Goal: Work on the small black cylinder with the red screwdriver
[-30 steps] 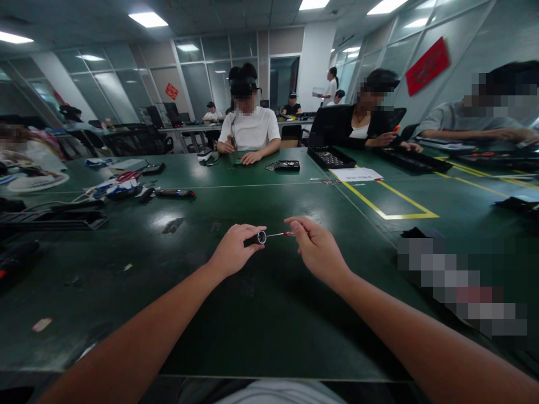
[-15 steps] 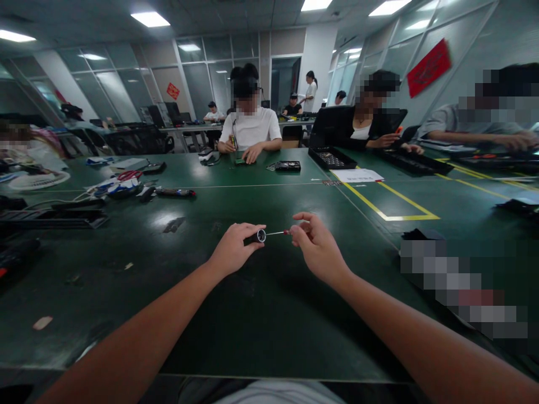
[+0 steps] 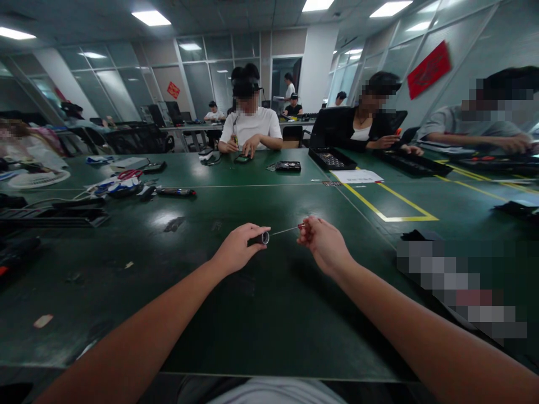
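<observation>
Above the green table [image 3: 269, 314], my left hand [image 3: 236, 248] is closed around a small dark cylinder [image 3: 264, 238] with a pale ring at its open end, which faces right. My right hand [image 3: 324, 241] grips the red handle of a thin screwdriver [image 3: 286, 230]. Its metal shaft points left, with the tip close to the cylinder's rim; whether the two touch I cannot tell. Most of the cylinder's body is hidden by my left fingers.
Left of my hands lie a dark pen-like tool [image 3: 176, 192], red-handled scissors [image 3: 130, 174] and black trays. A co-worker in a white shirt [image 3: 252, 132] works opposite. A black parts tray [image 3: 332, 159] and white paper [image 3: 357, 176] lie at the back right.
My right hand has moved slightly right and its fingers have curled in around the screwdriver handle. The screwdriver tip has drawn back from the cylinder, which has shifted a little right.
</observation>
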A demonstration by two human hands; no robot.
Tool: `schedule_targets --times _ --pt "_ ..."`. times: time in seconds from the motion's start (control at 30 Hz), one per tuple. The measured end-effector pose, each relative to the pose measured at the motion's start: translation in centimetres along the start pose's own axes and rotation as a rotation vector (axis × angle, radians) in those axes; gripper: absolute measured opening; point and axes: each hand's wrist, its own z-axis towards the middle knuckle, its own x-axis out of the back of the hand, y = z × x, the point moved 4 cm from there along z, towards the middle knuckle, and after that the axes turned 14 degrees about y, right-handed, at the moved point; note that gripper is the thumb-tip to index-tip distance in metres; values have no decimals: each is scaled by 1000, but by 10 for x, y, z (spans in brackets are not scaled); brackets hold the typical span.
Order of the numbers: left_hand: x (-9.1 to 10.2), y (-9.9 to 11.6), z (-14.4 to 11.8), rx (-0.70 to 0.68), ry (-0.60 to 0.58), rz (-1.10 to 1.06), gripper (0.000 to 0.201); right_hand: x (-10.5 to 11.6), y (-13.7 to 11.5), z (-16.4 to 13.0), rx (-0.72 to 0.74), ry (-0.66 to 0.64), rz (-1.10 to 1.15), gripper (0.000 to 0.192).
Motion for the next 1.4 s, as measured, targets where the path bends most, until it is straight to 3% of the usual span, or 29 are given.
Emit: schedule_targets --times 0.17,0.37,1.03,1.23,1.4 --pt "2 2 -1 -3 22 -24 45 -4 -4 -9 211 -55 -69 28" --pt "1 4 -2 -6 36 -56 48 -6 -6 -11 352 -107 -175 29" --pt "4 -4 -3 56 96 -75 44 -10 -18 -39 572 -318 -343 19" --pt "3 -1 -2 14 76 -68 44 -8 -25 -40 580 -185 -432 39" --pt "3 -2 -4 9 65 -66 44 -7 -23 -40 576 -133 -514 32"
